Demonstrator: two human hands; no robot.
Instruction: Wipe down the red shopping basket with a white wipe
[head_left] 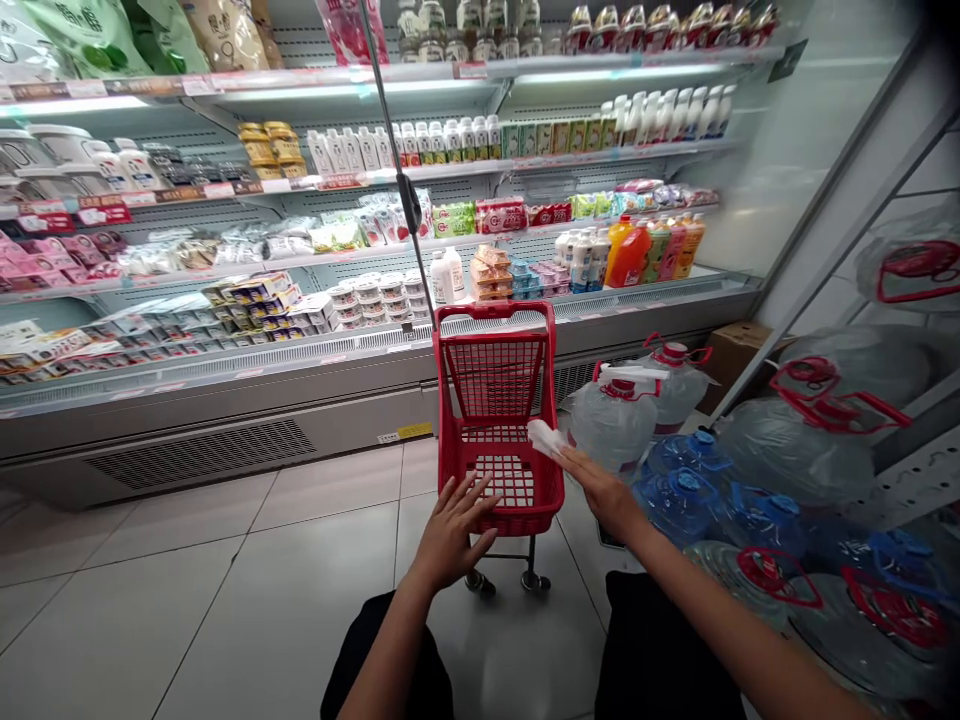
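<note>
A small red shopping cart (495,520) stands upright before me, with a mesh basket and dark wheels. My left hand (454,535) is open, fingers spread over the basket's near left corner; whether it touches the plastic I cannot tell. At the basket's right side, my right hand (604,495) holds a crumpled white tissue (546,438) at its fingertips. The tissue lies against or just above the right rim. Part of the basket's near left is hidden behind my left hand.
A refrigerated display case (225,440) with stocked dairy shelves runs behind the cart. To the right are large clear water jugs (615,420) with red handles and blue-capped bottles (686,500). A cardboard box (735,355) sits behind them. Pale tiles (315,590) cover the floor.
</note>
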